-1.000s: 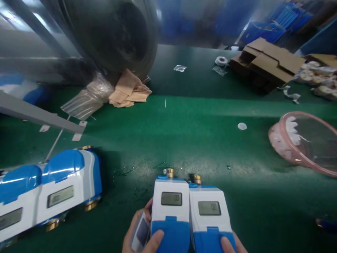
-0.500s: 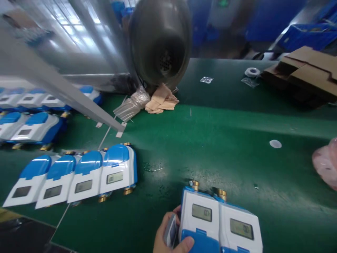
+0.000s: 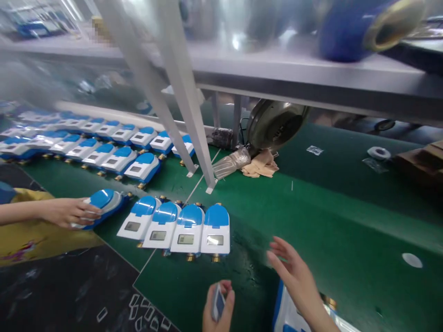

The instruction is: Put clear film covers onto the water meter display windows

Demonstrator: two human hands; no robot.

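Observation:
My left hand (image 3: 218, 306) is closed on a small flat card-like object (image 3: 218, 302), low in the middle of the view. To its right, my right hand (image 3: 294, 272) is raised with its fingers apart and holds nothing. Below that hand are white-and-blue meters (image 3: 289, 309), partly hidden by it and cut off by the bottom edge. Four more meters (image 3: 216, 230) stand side by side in a row on the green table (image 3: 256, 207), left of my hands, their displays facing up.
At left, another person's hand (image 3: 71, 212) holds a meter. Rows of meters (image 3: 141, 168) stand behind. Metal posts (image 3: 192, 101) carry a shelf (image 3: 294, 74). A dark lamp-like housing (image 3: 275, 129), cloth (image 3: 261, 163), tape roll (image 3: 379, 153) and cardboard (image 3: 418, 161) lie farther back.
The view has swung left and up, bringing the shelf and the other person into sight. My left hand has come away from the nearest meters with the small object; my right hand has appeared.

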